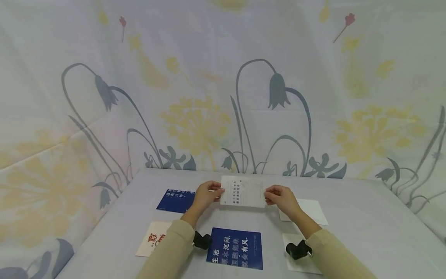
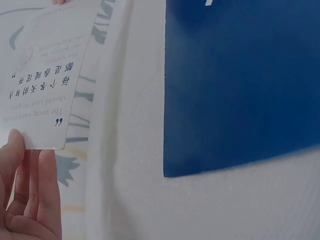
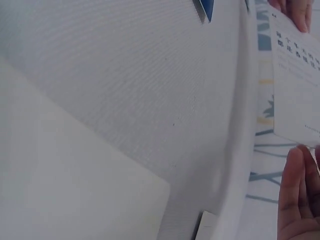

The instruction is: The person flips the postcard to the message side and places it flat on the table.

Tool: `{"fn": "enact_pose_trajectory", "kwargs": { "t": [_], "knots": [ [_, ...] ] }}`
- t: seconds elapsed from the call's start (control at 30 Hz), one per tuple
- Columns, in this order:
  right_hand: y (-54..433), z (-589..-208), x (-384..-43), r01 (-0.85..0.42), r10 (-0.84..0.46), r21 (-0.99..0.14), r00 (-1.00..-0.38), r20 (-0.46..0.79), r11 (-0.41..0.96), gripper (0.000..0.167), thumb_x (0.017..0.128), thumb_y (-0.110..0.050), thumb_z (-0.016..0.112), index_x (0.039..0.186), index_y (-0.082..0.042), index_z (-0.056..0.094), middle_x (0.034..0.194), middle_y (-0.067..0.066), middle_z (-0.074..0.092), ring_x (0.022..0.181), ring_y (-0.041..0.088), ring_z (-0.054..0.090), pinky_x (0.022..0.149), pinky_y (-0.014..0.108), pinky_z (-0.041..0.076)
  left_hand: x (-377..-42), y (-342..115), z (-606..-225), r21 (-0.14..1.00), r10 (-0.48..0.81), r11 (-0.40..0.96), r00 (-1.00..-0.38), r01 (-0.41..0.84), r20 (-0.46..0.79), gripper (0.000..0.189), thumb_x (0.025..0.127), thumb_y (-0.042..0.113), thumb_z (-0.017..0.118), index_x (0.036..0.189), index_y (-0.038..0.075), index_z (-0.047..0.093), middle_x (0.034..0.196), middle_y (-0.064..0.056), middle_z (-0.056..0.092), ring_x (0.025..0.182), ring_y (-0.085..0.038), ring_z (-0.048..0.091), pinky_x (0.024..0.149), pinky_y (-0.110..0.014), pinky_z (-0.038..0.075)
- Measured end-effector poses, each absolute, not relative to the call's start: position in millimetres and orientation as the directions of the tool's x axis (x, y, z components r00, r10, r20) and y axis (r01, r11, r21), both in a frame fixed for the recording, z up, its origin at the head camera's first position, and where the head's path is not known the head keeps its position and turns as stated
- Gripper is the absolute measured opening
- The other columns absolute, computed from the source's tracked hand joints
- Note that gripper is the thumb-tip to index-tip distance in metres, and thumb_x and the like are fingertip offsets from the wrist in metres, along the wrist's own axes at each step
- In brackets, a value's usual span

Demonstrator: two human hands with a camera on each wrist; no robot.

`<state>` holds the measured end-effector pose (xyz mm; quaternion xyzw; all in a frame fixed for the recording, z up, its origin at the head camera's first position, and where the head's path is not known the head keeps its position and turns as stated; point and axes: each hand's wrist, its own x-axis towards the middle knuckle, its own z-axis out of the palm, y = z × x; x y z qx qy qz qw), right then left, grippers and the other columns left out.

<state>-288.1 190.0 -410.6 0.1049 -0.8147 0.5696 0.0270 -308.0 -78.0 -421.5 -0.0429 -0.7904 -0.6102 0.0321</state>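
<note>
A white postcard (image 1: 242, 192) printed with dark Chinese characters and faint grey lettering is held up above the far part of the table, its printed face toward the head camera. My left hand (image 1: 205, 197) pinches its left edge, thumb (image 2: 15, 142) on the printed face and fingers behind. On the opposite edge, my right hand (image 1: 285, 199) grips the card between thumb and fingertips. Both wrist views also show the card, cut off by the frame. Just beyond my left wrist lies a blue postcard (image 1: 174, 201) with white characters, partly covered by that hand.
Another blue postcard (image 1: 235, 248) lies between my forearms. A white card with a red drawing (image 1: 151, 239) is partly under my left sleeve. On the right lie a white card (image 1: 311, 211) and a cream card (image 1: 303, 265), partly hidden. A flower-printed curtain (image 1: 216, 97) borders the table.
</note>
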Motion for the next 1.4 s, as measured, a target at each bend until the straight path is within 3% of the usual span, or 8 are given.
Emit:
{"fn": "enact_pose_trajectory", "kwargs": {
  "t": [0.2,0.43,0.7,1.0,1.17,1.4],
  "knots": [
    [188,-409,-289,-0.168,-0.121,-0.918,-0.984,0.133,0.359,0.019,0.089,-0.009,0.062,0.097,0.008,0.064,0.075,0.01,0.065,0.063,0.017,0.059,0.056,0.027,0.051,-307,-81,-423,0.973,0.038,0.201,-0.993,0.116,0.111,0.023,0.088,0.009,0.065,0.105,-0.005,0.063,0.092,-0.012,0.06,0.072,-0.017,0.062,0.067,-0.03,0.056],
    [186,-407,-290,-0.129,-0.114,-0.945,-0.989,0.099,0.299,0.022,0.091,-0.008,0.058,0.101,0.012,0.062,0.085,0.013,0.068,0.073,0.021,0.065,0.066,0.03,0.055,-308,-86,-423,0.974,0.075,0.202,-0.994,0.099,0.085,0.025,0.09,0.016,0.064,0.106,-0.003,0.062,0.095,-0.01,0.059,0.084,-0.02,0.062,0.074,-0.031,0.054],
    [187,-407,-287,-0.135,-0.138,-0.966,-0.985,0.106,0.222,0.03,0.095,-0.011,0.051,0.106,0.016,0.059,0.093,0.021,0.067,0.084,0.033,0.065,0.07,0.03,0.055,-308,-89,-422,0.983,0.102,0.175,-0.994,0.053,0.036,0.027,0.091,0.017,0.062,0.11,-0.002,0.062,0.097,-0.009,0.064,0.084,-0.017,0.062,0.078,-0.032,0.053],
    [185,-408,-287,-0.094,-0.098,-0.954,-0.993,0.069,0.285,0.033,0.09,-0.014,0.062,0.108,0.014,0.061,0.098,0.02,0.066,0.083,0.026,0.067,0.075,0.032,0.054,-308,-93,-424,0.991,0.143,0.129,-0.99,0.03,0.011,0.024,0.093,0.008,0.056,0.111,-0.005,0.064,0.107,-0.016,0.065,0.098,-0.026,0.062,0.083,-0.029,0.051],
    [184,-409,-287,-0.099,-0.078,-0.932,-0.994,0.077,0.348,0.024,0.09,-0.01,0.06,0.105,0.008,0.065,0.096,0.016,0.066,0.08,0.023,0.066,0.076,0.034,0.054,-308,-94,-424,0.994,0.138,0.111,-0.99,-0.003,-0.018,0.024,0.093,0.006,0.055,0.112,-0.006,0.064,0.111,-0.017,0.063,0.091,-0.018,0.063,0.081,-0.029,0.052],
    [181,-408,-286,-0.12,-0.081,-0.934,-0.992,0.098,0.336,0.023,0.088,-0.005,0.061,0.106,0.009,0.064,0.093,0.014,0.066,0.075,0.021,0.065,0.071,0.033,0.055,-307,-94,-422,0.994,0.138,0.094,-0.989,-0.048,-0.061,0.024,0.093,0.006,0.057,0.113,-0.006,0.063,0.096,-0.01,0.065,0.073,-0.012,0.062,0.074,-0.03,0.054]
  ]
}}
